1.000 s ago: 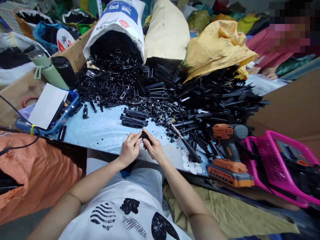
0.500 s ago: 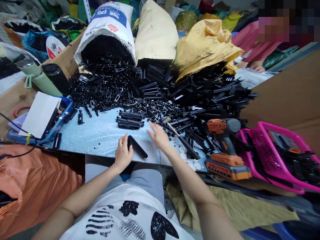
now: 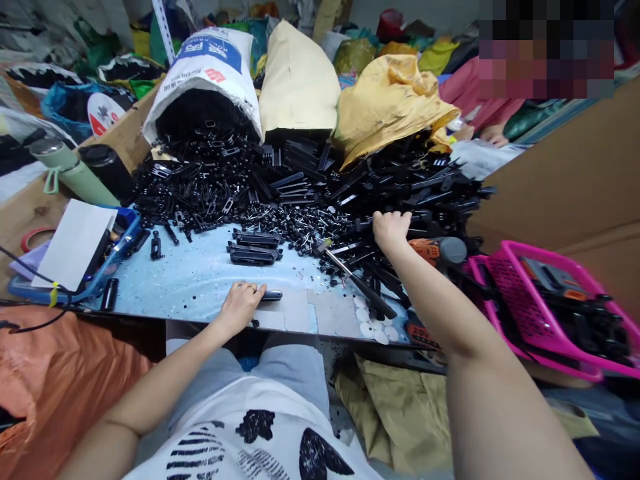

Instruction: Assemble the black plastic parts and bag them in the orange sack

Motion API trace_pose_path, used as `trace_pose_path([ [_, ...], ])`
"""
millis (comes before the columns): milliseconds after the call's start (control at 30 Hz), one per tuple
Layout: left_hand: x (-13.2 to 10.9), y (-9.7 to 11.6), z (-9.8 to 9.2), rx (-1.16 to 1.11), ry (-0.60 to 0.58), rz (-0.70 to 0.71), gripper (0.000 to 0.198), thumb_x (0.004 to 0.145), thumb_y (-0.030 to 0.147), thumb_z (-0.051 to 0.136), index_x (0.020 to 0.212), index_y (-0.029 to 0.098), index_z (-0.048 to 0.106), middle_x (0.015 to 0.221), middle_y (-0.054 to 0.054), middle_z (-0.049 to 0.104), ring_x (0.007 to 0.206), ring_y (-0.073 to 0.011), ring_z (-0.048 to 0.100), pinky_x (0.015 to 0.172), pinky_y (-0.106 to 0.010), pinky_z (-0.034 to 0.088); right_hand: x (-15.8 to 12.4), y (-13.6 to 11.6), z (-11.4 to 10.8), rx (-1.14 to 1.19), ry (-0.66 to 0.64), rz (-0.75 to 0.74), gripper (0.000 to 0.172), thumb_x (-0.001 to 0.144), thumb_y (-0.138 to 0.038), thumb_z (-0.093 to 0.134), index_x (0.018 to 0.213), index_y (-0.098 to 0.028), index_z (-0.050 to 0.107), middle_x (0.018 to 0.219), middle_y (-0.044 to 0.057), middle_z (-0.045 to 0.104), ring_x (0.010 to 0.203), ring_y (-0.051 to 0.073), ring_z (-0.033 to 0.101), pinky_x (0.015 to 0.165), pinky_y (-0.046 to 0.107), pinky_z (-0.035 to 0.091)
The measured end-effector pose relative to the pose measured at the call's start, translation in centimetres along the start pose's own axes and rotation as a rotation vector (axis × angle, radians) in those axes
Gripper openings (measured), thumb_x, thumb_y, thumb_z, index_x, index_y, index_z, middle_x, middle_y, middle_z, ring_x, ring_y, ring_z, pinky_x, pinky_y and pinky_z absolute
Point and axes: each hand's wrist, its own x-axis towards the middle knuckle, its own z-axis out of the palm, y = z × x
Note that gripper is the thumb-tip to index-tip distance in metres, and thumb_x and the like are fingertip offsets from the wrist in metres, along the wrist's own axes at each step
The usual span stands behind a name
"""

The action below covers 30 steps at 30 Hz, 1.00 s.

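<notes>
My left hand (image 3: 242, 304) rests near the table's front edge, fingers curled over a black plastic bar (image 3: 273, 295); only the bar's right end shows. My right hand (image 3: 393, 230) reaches into the right side of a heap of long black plastic parts (image 3: 440, 193). Its fingers are bent down, and whatever is in them is hidden. Several narrow black assembled pieces (image 3: 255, 253) lie side by side beyond my left hand. A hammer (image 3: 357, 280) with a dark handle lies between the two hands, its head against a pile of small screws (image 3: 300, 223).
An orange cordless drill (image 3: 425, 250) stands partly behind my right forearm, beside pink baskets (image 3: 525, 300). Sacks (image 3: 300, 80) spill black parts along the back. At left are a blue tray (image 3: 115, 257) and a green bottle (image 3: 90, 180). A co-worker's hand (image 3: 494, 135) shows at back right.
My right hand has moved right and away from me, from the table's middle to the parts heap. My left hand has closed over the black bar, which has turned to point right.
</notes>
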Motion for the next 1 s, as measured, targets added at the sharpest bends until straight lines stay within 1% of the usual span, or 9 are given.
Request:
trace_pose_path([
  [133,-0.1,-0.5,0.6,-0.082,-0.022,-0.030,0.037,0.089,0.022,0.049,0.126,0.016,0.049,0.102,-0.011,0.059,0.096,-0.0245,0.054,0.081,-0.038,0.042,-4.3,-3.3,-2.7,0.039,0.081,-0.320,0.035,0.095,-0.015,0.024,0.108,-0.006,0.054,0.101,0.021,0.058,0.095,0.022,0.047,0.088,0.041,0.025],
  [267,0.8,-0.2,1.0,-0.241,-0.013,0.012,0.037,0.090,0.030,0.047,0.126,0.018,0.047,0.106,-0.010,0.058,0.101,-0.0226,0.053,0.086,-0.036,0.043,-11.2,-8.4,-2.9,0.139,-0.060,-0.759,0.027,0.095,-0.039,0.035,0.104,-0.021,0.054,0.085,0.003,0.059,0.066,0.012,0.048,0.063,0.025,0.032],
  [367,1.5,0.1,0.7,-0.285,-0.050,0.059,0.030,0.092,0.026,0.043,0.119,0.017,0.051,0.105,-0.008,0.058,0.102,-0.0218,0.053,0.087,-0.034,0.043,-15.8,-11.0,-1.5,0.240,-0.163,-1.008,0.036,0.092,-0.052,0.037,0.097,-0.021,0.054,0.084,0.002,0.060,0.062,0.012,0.051,0.056,0.024,0.029],
  [433,1.8,0.2,0.3,-0.283,-0.078,0.087,0.029,0.092,0.024,0.041,0.116,0.016,0.052,0.105,-0.009,0.058,0.101,-0.0219,0.053,0.087,-0.033,0.043,-17.5,-11.8,-0.5,0.295,-0.205,-1.035,0.038,0.095,-0.048,0.032,0.095,-0.018,0.054,0.086,0.005,0.060,0.066,0.013,0.054,0.058,0.025,0.030],
  [600,2.2,0.7,-0.4,-0.252,-0.124,0.101,0.030,0.090,0.027,0.041,0.116,0.016,0.050,0.106,-0.010,0.058,0.103,-0.0239,0.052,0.087,-0.036,0.042,-18.6,-12.8,0.7,0.340,-0.240,-0.890,0.040,0.095,-0.049,0.029,0.096,-0.018,0.054,0.086,0.005,0.061,0.073,0.014,0.058,0.058,0.025,0.028],
  [667,2.1,0.7,-0.5,-0.266,-0.114,0.081,0.038,0.086,0.043,0.049,0.113,0.017,0.050,0.106,-0.009,0.058,0.101,-0.0259,0.054,0.086,-0.038,0.042,-18.7,-13.2,0.4,0.331,-0.210,-0.834,0.041,0.095,-0.050,0.028,0.097,-0.018,0.054,0.087,0.005,0.061,0.074,0.015,0.058,0.057,0.026,0.026],
  [767,1.5,0.4,-0.4,-0.293,-0.063,0.032,0.062,0.069,0.062,0.062,0.111,0.018,0.048,0.103,-0.009,0.060,0.094,-0.0278,0.058,0.081,-0.039,0.044,-19.1,-13.7,-0.7,0.298,-0.103,-0.798,0.043,0.096,-0.049,0.023,0.099,-0.019,0.054,0.088,0.007,0.061,0.078,0.017,0.057,0.060,0.027,0.026],
  [867,1.0,0.0,-0.1,-0.325,0.033,0.015,0.063,0.070,0.060,0.063,0.113,0.017,0.046,0.104,-0.010,0.060,0.095,-0.0272,0.059,0.079,-0.037,0.046,-19.3,-13.9,-2.0,0.255,-0.025,-0.820,0.042,0.097,-0.045,0.021,0.101,-0.019,0.054,0.089,0.008,0.060,0.079,0.018,0.056,0.062,0.029,0.026],
  [1000,0.6,-0.4,0.3,-0.347,0.139,0.043,0.060,0.072,0.056,0.062,0.114,0.016,0.045,0.107,-0.011,0.059,0.100,-0.0273,0.059,0.081,-0.037,0.047,-19.0,-14.0,-3.3,0.228,-0.012,-0.847,0.038,0.098,-0.040,0.022,0.103,-0.018,0.053,0.089,0.009,0.060,0.080,0.018,0.054,0.063,0.029,0.026],
])
